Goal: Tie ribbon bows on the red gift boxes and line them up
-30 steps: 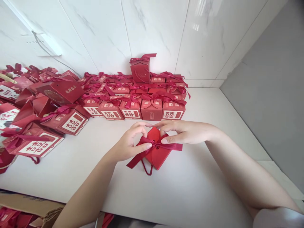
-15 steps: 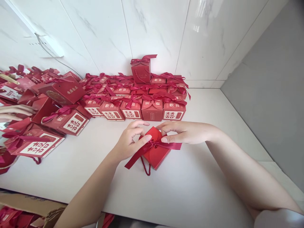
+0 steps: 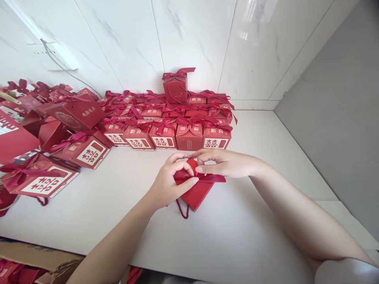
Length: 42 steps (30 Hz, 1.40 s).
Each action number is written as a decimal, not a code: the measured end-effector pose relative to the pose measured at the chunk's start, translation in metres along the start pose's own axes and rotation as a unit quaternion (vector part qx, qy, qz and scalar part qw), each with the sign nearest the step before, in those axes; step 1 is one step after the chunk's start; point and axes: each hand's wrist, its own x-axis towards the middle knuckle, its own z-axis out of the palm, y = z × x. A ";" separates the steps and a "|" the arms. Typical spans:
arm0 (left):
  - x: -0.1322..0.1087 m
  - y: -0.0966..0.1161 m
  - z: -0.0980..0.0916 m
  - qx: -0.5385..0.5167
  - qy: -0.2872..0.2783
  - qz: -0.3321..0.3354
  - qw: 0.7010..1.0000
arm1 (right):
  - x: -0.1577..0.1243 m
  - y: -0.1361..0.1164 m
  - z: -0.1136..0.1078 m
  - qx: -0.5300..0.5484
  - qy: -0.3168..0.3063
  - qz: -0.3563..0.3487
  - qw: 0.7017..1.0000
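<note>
A red gift box [image 3: 199,194] sits on the white table in front of me, with a cord handle [image 3: 184,211] hanging at its near left side. Across its top runs a dark red ribbon [image 3: 217,178], its right tail sticking out past the box. My left hand [image 3: 174,179] curls over the left part of the box top, thumb and forefinger pinched at the middle of the ribbon. From the right, my right hand [image 3: 219,162] reaches in with fingertips closed on the ribbon at the centre. The knot itself is hidden under the fingers.
Rows of ribboned red gift boxes [image 3: 189,136] line the wall, one box [image 3: 175,88] standing on top. More boxes [image 3: 84,152] crowd the left, where a red piece with white [image 3: 17,136] juts in. A cardboard carton [image 3: 38,256] sits below the table's front edge.
My left hand has moved right and closed its fingertips at the ribbon's middle. My right fingertips have shifted slightly left. A co-worker's hand at the far left has gone from view.
</note>
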 end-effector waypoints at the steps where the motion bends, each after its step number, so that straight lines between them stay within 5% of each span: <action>1: 0.000 0.000 0.000 0.000 -0.001 -0.001 1.000 | 0.000 0.000 0.000 0.001 0.003 -0.003 1.000; 19: 0.004 -0.009 -0.003 0.000 -0.040 0.007 0.999 | 0.006 0.011 -0.006 0.012 0.016 -0.033 0.999; 27: 0.004 -0.013 -0.013 -0.031 -0.026 0.024 0.999 | 0.004 0.006 -0.004 0.073 0.070 -0.083 0.991; 30: 0.005 -0.020 -0.023 -0.067 -0.025 0.024 0.997 | -0.009 0.000 -0.012 0.027 0.105 -0.031 0.994; 36: 0.008 -0.030 -0.036 -0.056 -0.056 0.045 0.996 | -0.029 -0.006 -0.027 -0.077 -0.032 0.104 0.991; 42: 0.009 -0.028 -0.035 -0.030 -0.082 0.043 0.995 | -0.020 -0.003 -0.021 -0.044 -0.106 0.095 0.989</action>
